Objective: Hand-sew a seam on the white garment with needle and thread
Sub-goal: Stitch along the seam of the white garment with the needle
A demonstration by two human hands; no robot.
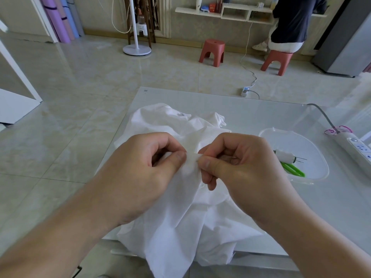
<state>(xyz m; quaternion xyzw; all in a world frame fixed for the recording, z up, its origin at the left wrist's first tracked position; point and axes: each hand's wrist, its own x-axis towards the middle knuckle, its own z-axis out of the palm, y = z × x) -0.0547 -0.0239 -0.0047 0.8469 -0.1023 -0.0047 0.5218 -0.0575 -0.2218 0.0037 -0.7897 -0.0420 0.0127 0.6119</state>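
The white garment (180, 207) lies crumpled on the glass worktop (261, 117) and drapes over its near edge, a fold raised between both hands. It looks thin, limp and light — it will sag wherever unsupported, so it is best pinched close on either side of the stitch line to keep the fold taut. The left hand (152, 167) pinches the fold between thumb and curled fingers; the right hand (241, 167) pinches the needle (226, 158) at the cloth's edge, touching it. The needle is slim and probably slippery — grip it near the middle. Thread cannot be made out. Beside them, a clear tray (313, 177) holds a white spool (284, 156) and green scissors (293, 169).
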